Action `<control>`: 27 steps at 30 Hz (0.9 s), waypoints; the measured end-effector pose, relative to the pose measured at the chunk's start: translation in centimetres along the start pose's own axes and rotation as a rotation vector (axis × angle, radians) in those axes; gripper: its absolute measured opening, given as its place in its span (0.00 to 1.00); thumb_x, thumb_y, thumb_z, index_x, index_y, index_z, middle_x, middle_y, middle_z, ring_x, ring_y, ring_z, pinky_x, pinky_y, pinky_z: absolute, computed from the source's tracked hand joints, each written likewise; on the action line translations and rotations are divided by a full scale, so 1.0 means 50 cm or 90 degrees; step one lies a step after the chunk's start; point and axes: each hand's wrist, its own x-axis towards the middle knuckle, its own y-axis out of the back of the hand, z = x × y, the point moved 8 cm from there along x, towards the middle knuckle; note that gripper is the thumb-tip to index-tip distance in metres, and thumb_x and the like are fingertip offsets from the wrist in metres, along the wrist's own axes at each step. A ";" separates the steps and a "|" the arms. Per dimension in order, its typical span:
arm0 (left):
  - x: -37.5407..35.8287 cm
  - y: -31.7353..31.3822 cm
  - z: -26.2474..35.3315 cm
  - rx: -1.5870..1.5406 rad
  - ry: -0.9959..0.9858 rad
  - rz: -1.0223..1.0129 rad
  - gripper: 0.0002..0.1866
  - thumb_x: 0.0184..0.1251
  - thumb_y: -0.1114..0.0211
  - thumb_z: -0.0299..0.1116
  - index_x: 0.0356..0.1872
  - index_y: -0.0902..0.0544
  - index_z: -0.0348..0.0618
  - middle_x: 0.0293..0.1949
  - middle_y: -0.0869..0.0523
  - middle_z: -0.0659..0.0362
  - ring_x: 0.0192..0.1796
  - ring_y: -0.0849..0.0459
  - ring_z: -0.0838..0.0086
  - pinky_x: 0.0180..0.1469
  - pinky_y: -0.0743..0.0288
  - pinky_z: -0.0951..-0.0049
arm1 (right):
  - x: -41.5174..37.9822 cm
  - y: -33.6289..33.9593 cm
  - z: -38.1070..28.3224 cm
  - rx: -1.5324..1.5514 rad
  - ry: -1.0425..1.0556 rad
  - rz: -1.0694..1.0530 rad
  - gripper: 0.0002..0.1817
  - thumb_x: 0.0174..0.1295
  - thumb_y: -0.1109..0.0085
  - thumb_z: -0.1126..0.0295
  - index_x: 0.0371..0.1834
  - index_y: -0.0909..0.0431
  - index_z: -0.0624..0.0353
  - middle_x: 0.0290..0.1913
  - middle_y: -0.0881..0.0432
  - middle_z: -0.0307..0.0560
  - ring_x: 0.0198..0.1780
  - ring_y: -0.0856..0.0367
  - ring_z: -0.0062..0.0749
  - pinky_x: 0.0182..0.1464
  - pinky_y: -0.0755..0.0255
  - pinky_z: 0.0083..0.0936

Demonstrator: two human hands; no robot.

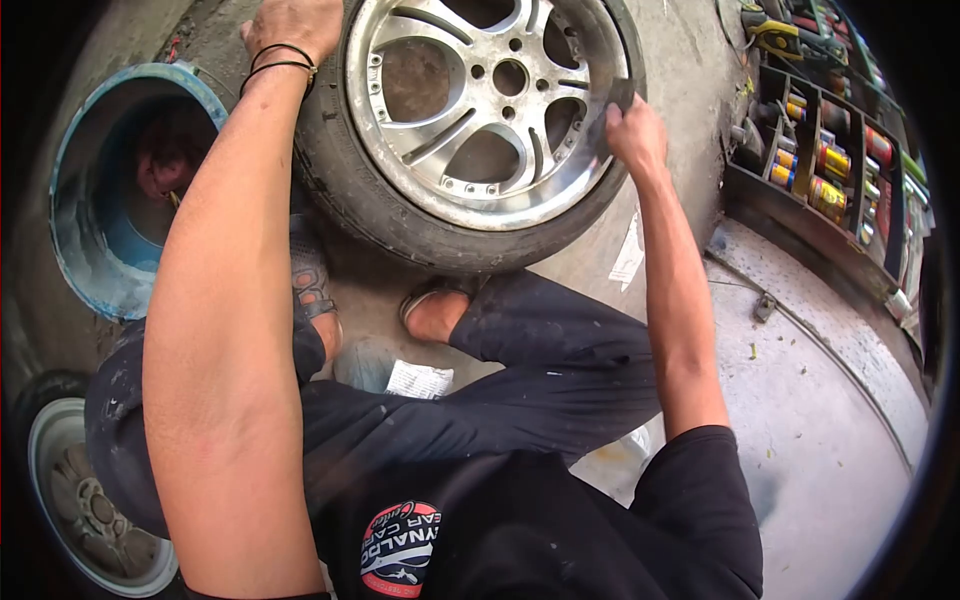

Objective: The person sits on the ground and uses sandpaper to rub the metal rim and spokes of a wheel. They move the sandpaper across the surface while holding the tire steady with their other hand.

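Observation:
A wheel with a silver multi-spoke rim [510,45] and a black tyre [400,225] is in front of me. My right hand [637,132] is closed on a dark, motion-blurred piece that looks like sandpaper [612,112], pressed to the rim's outer lip on the right side. At the top edge of the view, my left hand [292,28] is at the tyre's upper left; its fingers are mostly cut off by the frame. Black bands circle that wrist.
A blue bucket [75,205] with a reddish cloth [165,165] inside stands at left. Another wheel [75,490] lies lower left. On the right, a compartmented rack [790,215] holds cans and spray paint. Paper scraps [420,380] lie on the floor near my feet.

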 end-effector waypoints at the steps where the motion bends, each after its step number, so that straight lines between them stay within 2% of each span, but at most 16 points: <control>1: 0.000 -0.006 -0.003 0.005 -0.001 -0.002 0.27 0.87 0.57 0.54 0.66 0.19 0.49 0.66 0.15 0.45 0.69 0.18 0.49 0.72 0.29 0.46 | 0.021 -0.003 -0.014 -0.032 0.023 -0.007 0.21 0.72 0.38 0.55 0.62 0.16 0.54 0.56 0.10 0.62 0.61 0.12 0.58 0.63 0.19 0.50; 3: 0.003 0.001 -0.004 0.009 -0.035 0.037 0.27 0.87 0.57 0.54 0.66 0.19 0.47 0.66 0.15 0.46 0.69 0.18 0.49 0.72 0.28 0.49 | 0.063 -0.004 -0.036 -0.050 0.027 -0.027 0.21 0.71 0.37 0.55 0.62 0.16 0.53 0.56 0.10 0.62 0.61 0.12 0.58 0.63 0.19 0.50; 6: 0.004 -0.001 -0.002 0.012 -0.033 0.024 0.28 0.87 0.57 0.54 0.66 0.18 0.47 0.65 0.14 0.45 0.68 0.17 0.48 0.71 0.28 0.50 | 0.092 0.016 -0.040 -0.098 0.020 -0.062 0.22 0.70 0.34 0.55 0.62 0.15 0.53 0.57 0.10 0.60 0.61 0.12 0.57 0.64 0.19 0.50; 8: -0.001 0.008 0.010 0.004 -0.028 0.024 0.28 0.87 0.57 0.54 0.66 0.18 0.46 0.64 0.13 0.44 0.67 0.17 0.47 0.71 0.27 0.50 | 0.113 0.017 -0.038 -0.108 0.040 -0.136 0.22 0.69 0.32 0.54 0.61 0.14 0.53 0.57 0.10 0.60 0.60 0.12 0.57 0.63 0.18 0.50; 10: -0.005 0.004 -0.002 0.000 -0.017 0.018 0.28 0.87 0.56 0.54 0.65 0.18 0.45 0.63 0.13 0.44 0.66 0.16 0.47 0.70 0.26 0.50 | 0.122 0.006 -0.041 -0.127 0.072 -0.145 0.22 0.69 0.32 0.54 0.60 0.14 0.53 0.57 0.10 0.59 0.60 0.12 0.58 0.62 0.18 0.51; 13: 0.000 0.006 0.004 -0.039 -0.038 0.029 0.27 0.87 0.56 0.53 0.63 0.16 0.44 0.62 0.13 0.42 0.65 0.16 0.45 0.68 0.24 0.50 | 0.122 0.015 -0.073 -0.161 0.094 -0.042 0.20 0.69 0.33 0.56 0.58 0.13 0.54 0.54 0.09 0.58 0.59 0.12 0.59 0.62 0.17 0.52; 18: 0.012 0.015 -0.002 -0.006 -0.072 0.068 0.26 0.87 0.56 0.52 0.65 0.18 0.45 0.63 0.13 0.43 0.65 0.16 0.46 0.68 0.24 0.49 | 0.134 0.053 -0.068 -0.139 0.125 -0.029 0.20 0.69 0.34 0.55 0.60 0.14 0.50 0.55 0.09 0.55 0.60 0.12 0.58 0.62 0.18 0.52; 20: 0.001 -0.003 0.007 0.005 -0.082 -0.006 0.26 0.87 0.56 0.51 0.65 0.18 0.46 0.61 0.12 0.44 0.64 0.16 0.46 0.68 0.24 0.50 | 0.106 0.050 -0.033 -0.108 0.128 -0.050 0.20 0.70 0.34 0.54 0.61 0.14 0.48 0.56 0.09 0.54 0.60 0.12 0.57 0.62 0.18 0.52; 24: -0.009 0.011 0.018 0.022 -0.073 0.075 0.26 0.87 0.56 0.52 0.64 0.17 0.45 0.60 0.12 0.45 0.64 0.15 0.46 0.68 0.25 0.49 | 0.142 0.037 -0.103 -0.157 0.136 0.002 0.20 0.71 0.36 0.55 0.63 0.15 0.45 0.56 0.09 0.53 0.59 0.12 0.54 0.60 0.18 0.52; 27: 0.002 0.002 -0.002 -0.001 -0.071 0.058 0.27 0.87 0.56 0.53 0.64 0.17 0.45 0.61 0.12 0.45 0.64 0.15 0.46 0.68 0.25 0.49 | 0.147 0.041 -0.117 -0.169 0.135 0.011 0.19 0.71 0.36 0.55 0.62 0.15 0.45 0.54 0.09 0.53 0.58 0.11 0.55 0.58 0.17 0.53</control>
